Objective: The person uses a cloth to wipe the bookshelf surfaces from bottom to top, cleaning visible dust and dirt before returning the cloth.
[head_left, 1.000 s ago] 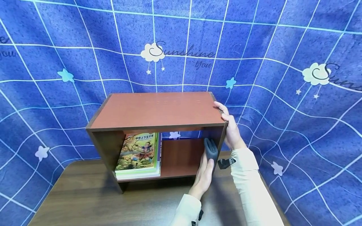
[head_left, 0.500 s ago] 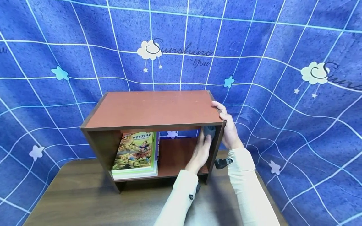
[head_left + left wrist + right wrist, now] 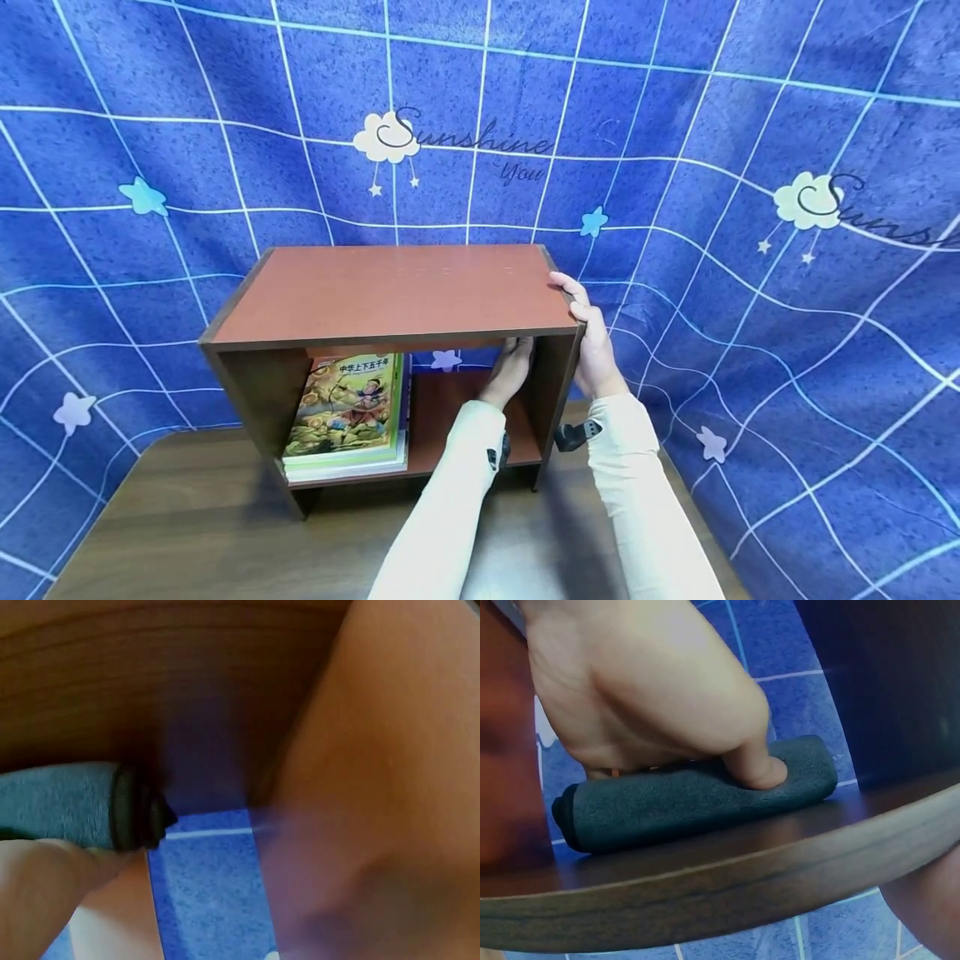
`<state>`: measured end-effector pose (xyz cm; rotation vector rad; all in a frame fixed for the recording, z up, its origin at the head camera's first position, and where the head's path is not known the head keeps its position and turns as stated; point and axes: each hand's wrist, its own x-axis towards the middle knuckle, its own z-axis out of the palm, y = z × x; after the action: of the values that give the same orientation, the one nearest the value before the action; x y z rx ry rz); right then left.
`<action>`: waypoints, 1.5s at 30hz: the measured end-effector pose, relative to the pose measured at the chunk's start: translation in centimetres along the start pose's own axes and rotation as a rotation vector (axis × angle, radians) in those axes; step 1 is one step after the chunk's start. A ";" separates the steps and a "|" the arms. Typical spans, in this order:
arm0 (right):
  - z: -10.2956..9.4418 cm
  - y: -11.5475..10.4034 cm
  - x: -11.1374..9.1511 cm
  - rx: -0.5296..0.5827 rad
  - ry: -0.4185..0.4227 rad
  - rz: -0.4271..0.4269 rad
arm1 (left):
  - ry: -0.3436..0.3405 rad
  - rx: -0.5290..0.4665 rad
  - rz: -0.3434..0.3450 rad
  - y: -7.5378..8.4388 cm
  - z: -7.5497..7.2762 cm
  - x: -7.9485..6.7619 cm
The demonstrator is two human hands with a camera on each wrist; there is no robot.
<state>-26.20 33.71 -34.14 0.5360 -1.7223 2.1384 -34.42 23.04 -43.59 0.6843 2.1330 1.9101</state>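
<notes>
My left hand point(image 3: 510, 371) is inside the right part of a small brown wooden shelf point(image 3: 397, 300), close to its right side panel. It grips a folded dark grey-green cloth point(image 3: 705, 799), its thumb pressed over the cloth, which lies along the panel's inner face in the right wrist view. The left wrist view shows the end of that cloth point(image 3: 67, 799) beside the wood. In the head view the top board hides the fingertips and cloth. My right hand point(image 3: 594, 350) holds the shelf's upper right edge from outside, fingers bent over the top.
A stack of books point(image 3: 345, 408) with an illustrated cover stands in the shelf's left part. The shelf sits on a brown wooden table point(image 3: 225, 533). Behind it hangs a blue curtain point(image 3: 300, 167) with white lines, clouds and stars, visible through the shelf's open back.
My left hand has gone up and deeper into the shelf with the cloth, now out of sight in the head view. My right hand keeps its hold. The head view has shifted slightly.
</notes>
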 end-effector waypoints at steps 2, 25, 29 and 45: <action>0.2 0.1 0.1 0.014 0.003 -0.005 | 0.038 0.006 0.016 0.0 -0.1 0.1; 0.0 0.3 0.0 0.038 0.005 -0.001 | 0.066 -0.029 0.120 3.0 2.1 -5.7; 0.0 0.1 0.0 0.027 0.010 -0.004 | 0.072 -0.020 0.193 4.1 2.5 -7.4; 0.4 -0.1 -0.1 0.021 0.020 -0.011 | 0.181 0.123 0.186 7.2 2.9 -7.4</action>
<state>-26.08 33.28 -34.03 0.5275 -1.6843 2.1490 -25.18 22.58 -38.15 0.7858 2.3901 2.0162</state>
